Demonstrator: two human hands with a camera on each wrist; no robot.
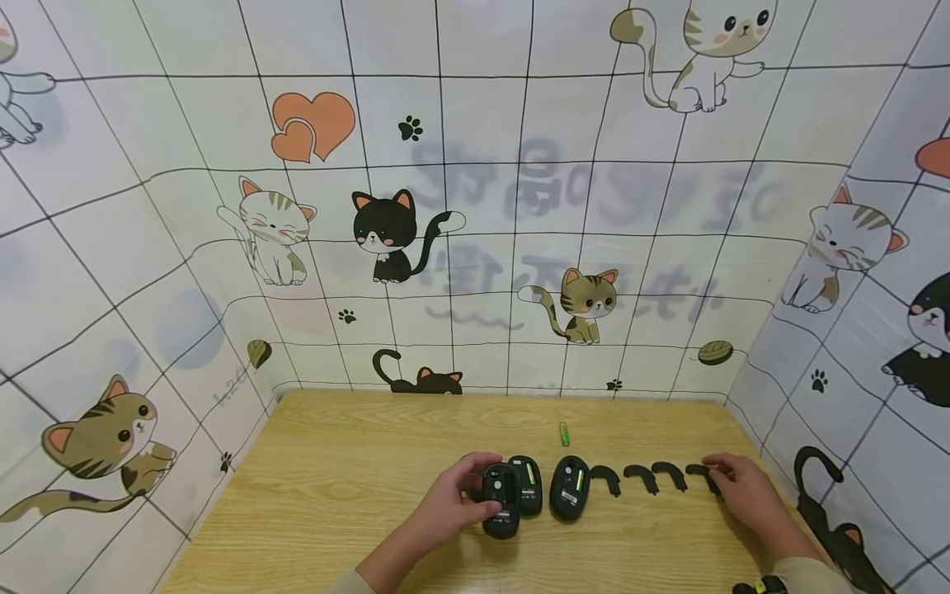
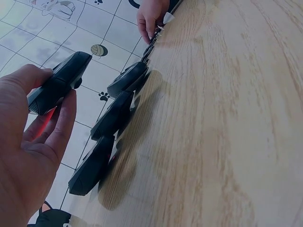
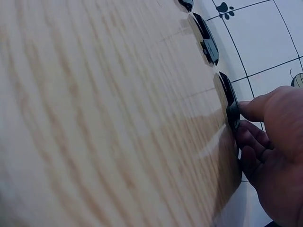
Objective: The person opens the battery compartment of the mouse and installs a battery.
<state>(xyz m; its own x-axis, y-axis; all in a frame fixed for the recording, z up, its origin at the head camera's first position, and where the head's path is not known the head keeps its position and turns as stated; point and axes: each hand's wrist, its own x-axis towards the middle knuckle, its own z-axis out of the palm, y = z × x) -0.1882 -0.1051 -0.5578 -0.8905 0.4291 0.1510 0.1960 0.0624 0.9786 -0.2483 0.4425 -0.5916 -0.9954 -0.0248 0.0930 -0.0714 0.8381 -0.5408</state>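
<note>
My left hand (image 1: 454,495) grips a black computer mouse (image 1: 501,503) by its sides, underside up, its battery bay uncovered and apparently without a battery. More mice stand on the table beyond it: one mouse (image 1: 529,485) just behind and another mouse (image 1: 570,488) to the right, each with a green battery in its bay. A third table mouse (image 2: 92,165) shows in the left wrist view but is mostly hidden from the head view. Far right, my right hand (image 1: 745,491) pinches the end of a curved black cover (image 3: 229,97) at table level.
Several curved black covers, such as this cover (image 1: 606,478), lie in a row between the mice and my right hand. A loose green battery (image 1: 564,434) lies behind them on the wooden table (image 1: 334,478). A cat-print sheet (image 1: 482,247) surrounds the table's back and sides.
</note>
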